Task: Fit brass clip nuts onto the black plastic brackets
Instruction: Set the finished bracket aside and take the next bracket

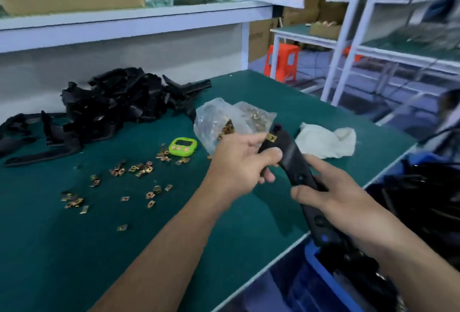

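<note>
1. A person's two bare hands held one long black plastic bracket (291, 156) above the right part of a green table (74, 249).
2. The left hand (239, 162) gripped the bracket's upper part, its fingers curled round it and its thumb lying near the top end.
3. A brass clip nut (271, 138) sat on the bracket near that top end, just beside the left thumb tip.
4. The right hand (331, 192) held the bracket's lower half, with the thumb and fingers wrapped about it.
5. Loose clip nuts (139, 168) lay scattered on the table to the left of the hands.
6. A clear plastic bag (224, 120) holding more brass nuts sat just behind the left hand.
7. A pile of black brackets (112, 107) lay at the table's far left.
8. A small green timer (182, 147) stood between the scattered nuts and the bag.
9. A white cloth (328, 140) lay behind the bracket, to the right.
10. A blue bin (323, 272) sat below the table's edge, under the right forearm.
</note>
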### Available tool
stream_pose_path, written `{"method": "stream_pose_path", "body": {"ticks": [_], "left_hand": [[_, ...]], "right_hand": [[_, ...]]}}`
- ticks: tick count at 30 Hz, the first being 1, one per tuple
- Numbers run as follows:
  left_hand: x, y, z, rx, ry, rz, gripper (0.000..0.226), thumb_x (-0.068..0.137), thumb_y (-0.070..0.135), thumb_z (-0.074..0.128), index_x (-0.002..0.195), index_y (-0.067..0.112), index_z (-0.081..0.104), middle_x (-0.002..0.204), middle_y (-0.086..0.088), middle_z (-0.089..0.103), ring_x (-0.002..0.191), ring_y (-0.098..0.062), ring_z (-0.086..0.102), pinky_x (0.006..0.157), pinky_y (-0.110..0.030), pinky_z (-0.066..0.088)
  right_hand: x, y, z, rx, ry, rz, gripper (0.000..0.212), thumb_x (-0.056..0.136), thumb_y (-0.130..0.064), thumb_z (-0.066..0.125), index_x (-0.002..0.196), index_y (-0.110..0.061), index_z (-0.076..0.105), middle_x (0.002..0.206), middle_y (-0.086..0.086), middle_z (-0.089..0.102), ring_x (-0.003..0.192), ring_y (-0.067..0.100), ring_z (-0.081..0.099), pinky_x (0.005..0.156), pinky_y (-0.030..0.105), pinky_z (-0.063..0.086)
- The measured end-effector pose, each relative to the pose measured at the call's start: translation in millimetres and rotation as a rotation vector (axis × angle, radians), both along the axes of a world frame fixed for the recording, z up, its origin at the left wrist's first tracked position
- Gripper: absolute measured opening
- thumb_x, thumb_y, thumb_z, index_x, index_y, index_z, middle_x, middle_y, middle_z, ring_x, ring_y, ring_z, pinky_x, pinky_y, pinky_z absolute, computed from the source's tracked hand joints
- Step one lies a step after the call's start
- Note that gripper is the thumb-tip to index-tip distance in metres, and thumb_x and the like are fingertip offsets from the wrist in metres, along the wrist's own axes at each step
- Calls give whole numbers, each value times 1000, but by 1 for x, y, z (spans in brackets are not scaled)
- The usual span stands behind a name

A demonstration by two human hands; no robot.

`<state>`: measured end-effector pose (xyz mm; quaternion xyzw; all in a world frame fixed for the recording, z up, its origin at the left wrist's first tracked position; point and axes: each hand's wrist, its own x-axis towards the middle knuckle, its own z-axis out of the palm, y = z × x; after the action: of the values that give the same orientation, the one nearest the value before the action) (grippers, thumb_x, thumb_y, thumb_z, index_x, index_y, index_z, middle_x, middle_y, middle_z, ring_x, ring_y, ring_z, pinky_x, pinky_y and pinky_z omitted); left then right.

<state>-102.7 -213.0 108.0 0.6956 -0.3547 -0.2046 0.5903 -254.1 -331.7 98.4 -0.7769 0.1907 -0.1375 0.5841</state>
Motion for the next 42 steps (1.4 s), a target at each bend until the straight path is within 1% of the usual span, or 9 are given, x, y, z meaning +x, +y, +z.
{"method": "stream_pose_path", "body": {"ticks": [5, 9, 12, 16, 26, 31, 36, 39, 42], "left_hand": [[-76, -89, -26, 153, -2, -114, 20, 78, 28, 59, 82, 11, 69, 72, -14, 68, 50, -16, 54, 55, -32, 42], [-133, -154, -53, 222, 322, -245, 15, 83, 17, 70, 69, 11, 68, 53, -1, 58, 47, -15, 50, 46, -20, 38], [-168, -193, -67, 350, 631, -430, 15, 96, 8, 64, 82, 13, 62, 61, -3, 65, 54, -14, 62, 46, -18, 44], [-200, -236, -68, 435, 793, -545, 26, 104, 40, 56, 116, 18, 62, 100, -7, 76, 89, -19, 75, 65, -27, 48], [-203, -266, -67, 591, 299, -671, 50, 104, 50, 50, 145, 21, 54, 140, 4, 58, 122, -12, 58, 94, -30, 51], [-172, -258, -82, 437, 218, -620, 17, 102, 28, 54, 93, 31, 68, 97, 3, 67, 88, -14, 62, 89, -36, 52], [-134, -235, -71, 334, 5, -426, 35, 94, 14, 51, 109, 27, 79, 89, 6, 77, 73, -15, 70, 72, -30, 58], [-100, -214, -56, 179, 21, -259, 35, 94, 7, 49, 107, 19, 80, 98, -4, 80, 89, -29, 75, 86, -48, 61], [-58, -181, -40, 56, -5, -52, 34, 93, 9, 51, 97, 26, 81, 96, -7, 79, 75, -16, 68, 84, -35, 56]], "right_hand": [[-122, -30, -18, 138, 110, -164, 38, 94, 1, 63, 110, -31, 76, 95, 18, 76, 85, 37, 72, 75, 31, 56], [-184, -38, -47, 330, 80, -500, 33, 94, 4, 59, 102, -21, 79, 84, 26, 74, 60, 29, 65, 47, 30, 49], [-215, -49, -74, 349, 125, -723, 27, 96, 2, 57, 99, -16, 78, 80, 22, 74, 60, 30, 63, 56, 38, 44], [-236, -79, -90, 460, 119, -959, 23, 96, -1, 55, 96, -9, 76, 74, 17, 74, 55, 26, 63, 54, 36, 49], [-208, -209, -94, 815, -236, -1183, 27, 98, -22, 64, 111, 1, 65, 106, 17, 76, 78, 25, 76, 58, 30, 57], [-149, -161, -97, 833, -236, -1069, 13, 90, -4, 62, 92, 2, 74, 85, 13, 78, 64, 20, 71, 53, 24, 56], [-84, -124, -64, 828, -330, -922, 26, 85, 9, 52, 74, -4, 72, 57, 7, 64, 44, 13, 60, 46, 21, 50], [-43, -110, -38, 775, -325, -845, 26, 84, 8, 54, 69, -7, 71, 56, 6, 61, 45, 12, 57, 47, 21, 47], [5, -87, -16, 664, -291, -731, 17, 80, 5, 58, 76, -6, 71, 62, 8, 61, 48, 13, 55, 52, 25, 45]]}}
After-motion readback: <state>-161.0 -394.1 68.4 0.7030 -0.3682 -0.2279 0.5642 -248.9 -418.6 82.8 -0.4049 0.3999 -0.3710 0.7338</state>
